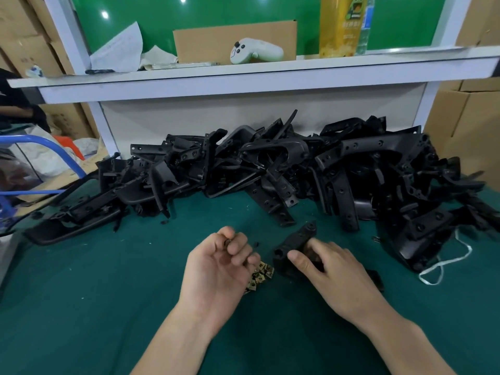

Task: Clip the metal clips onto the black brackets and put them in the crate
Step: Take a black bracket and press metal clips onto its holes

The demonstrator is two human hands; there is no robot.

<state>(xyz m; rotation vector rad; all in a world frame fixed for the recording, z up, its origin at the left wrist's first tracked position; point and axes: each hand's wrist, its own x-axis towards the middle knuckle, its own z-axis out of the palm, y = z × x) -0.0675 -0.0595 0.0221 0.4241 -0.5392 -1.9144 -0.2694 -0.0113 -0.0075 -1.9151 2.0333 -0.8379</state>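
Both forearms reached in from the lower edge over the green-covered bench [94, 293]. Left hand [216, 269] lay palm up, its grip curled, with thumb and fingertips pinching one small metal clip [228, 241]. Right hand [335, 274] held a black bracket [295, 244], its grip closed round the near end and the thumb laid on the upper face. Between the hands, a loose heap of brass-coloured clips [261, 273] lay on the bench, just beside the held bracket. That bracket was short and matt black, with a round boss at its far end. Behind it, a long pile of brackets [297, 169] lay along the back panel. Cardboard boxes [465, 125] stood at the right, contents not visible. On the shelf [243, 74] stood a yellow carton [339, 25] and a white controller [255, 51].
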